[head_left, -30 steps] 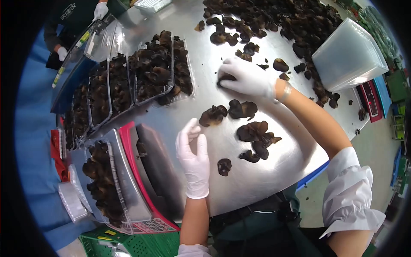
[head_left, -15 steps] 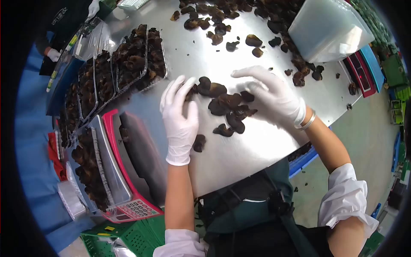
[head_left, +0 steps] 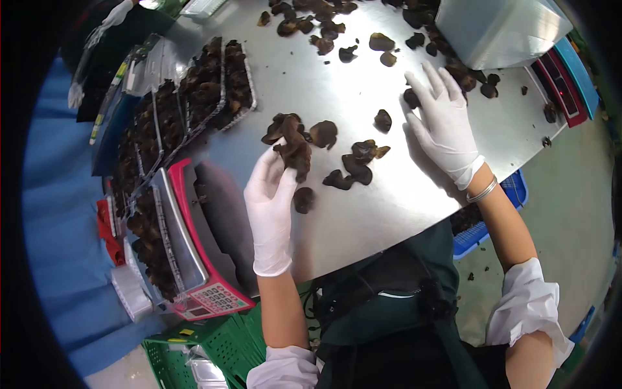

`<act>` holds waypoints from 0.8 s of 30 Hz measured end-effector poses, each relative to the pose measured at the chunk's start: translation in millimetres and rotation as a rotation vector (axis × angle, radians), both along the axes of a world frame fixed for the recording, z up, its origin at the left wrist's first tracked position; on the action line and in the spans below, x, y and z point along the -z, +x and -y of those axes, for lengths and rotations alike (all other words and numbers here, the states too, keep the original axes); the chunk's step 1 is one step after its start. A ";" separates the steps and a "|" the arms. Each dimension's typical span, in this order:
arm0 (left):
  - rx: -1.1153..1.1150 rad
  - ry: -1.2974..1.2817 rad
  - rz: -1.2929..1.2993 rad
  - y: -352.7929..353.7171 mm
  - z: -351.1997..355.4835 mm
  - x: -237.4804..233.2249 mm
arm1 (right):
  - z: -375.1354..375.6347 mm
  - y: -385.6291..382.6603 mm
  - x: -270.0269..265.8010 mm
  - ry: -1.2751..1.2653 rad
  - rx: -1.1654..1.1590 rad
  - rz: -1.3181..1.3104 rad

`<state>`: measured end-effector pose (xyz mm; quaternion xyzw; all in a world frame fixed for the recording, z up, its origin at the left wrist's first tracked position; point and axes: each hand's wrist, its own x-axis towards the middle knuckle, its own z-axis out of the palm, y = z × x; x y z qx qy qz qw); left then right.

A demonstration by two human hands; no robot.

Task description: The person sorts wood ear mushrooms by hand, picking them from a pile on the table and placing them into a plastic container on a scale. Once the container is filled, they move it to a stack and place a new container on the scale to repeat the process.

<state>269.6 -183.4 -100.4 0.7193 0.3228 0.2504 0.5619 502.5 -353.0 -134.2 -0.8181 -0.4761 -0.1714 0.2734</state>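
My left hand, in a white glove, pinches a small bunch of dark brown wood ear mushrooms between thumb and fingers, over the metal table. My gloved right hand is farther right, fingers spread, with one mushroom piece by its fingertips. A round piece lies just right of the held bunch. Between my hands is a small cluster of wood ears, with a single piece above it. Another piece rests beside my left thumb.
Clear trays filled with wood ears stand on the left. Closer is a pink scale carrying another filled tray. A stack of clear containers sits at the upper right, near a red scale. A co-worker's gloved hand shows top left.
My left hand has gathered several wood ears into its grip from the pile between my hands. My right hand has moved away up and right, and the pile is smaller.
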 end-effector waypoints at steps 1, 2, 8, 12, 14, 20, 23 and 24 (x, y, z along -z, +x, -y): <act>0.023 -0.209 0.194 -6.0 2.2 -1.3 | -3.4 -2.4 6.5 -0.093 -0.068 -0.102; 0.052 -0.418 0.391 -10.7 3.9 -2.1 | -6.5 -6.1 11.3 -0.189 -0.135 -0.202; 0.171 -0.638 0.582 -19.9 18.6 -7.8 | -7.3 -28.7 -33.2 0.077 -0.487 -0.461; 0.200 -0.676 0.539 -10.2 38.9 -6.5 | 33.6 -23.3 -53.5 0.205 -0.402 -0.702; 0.074 -0.486 0.146 -3.8 69.3 1.4 | 51.0 -47.4 -58.9 0.285 -0.499 -0.895; 0.588 -0.312 0.047 15.3 151.3 -3.2 | 128.8 -52.5 -58.0 -0.064 -0.420 -1.319; 0.611 -0.059 -0.125 7.3 132.2 -7.6 | 173.7 -41.2 -71.7 -0.097 -0.086 -1.301; 0.510 0.104 -0.033 6.0 124.8 0.9 | 182.2 -39.1 -74.4 -0.057 -0.013 -1.260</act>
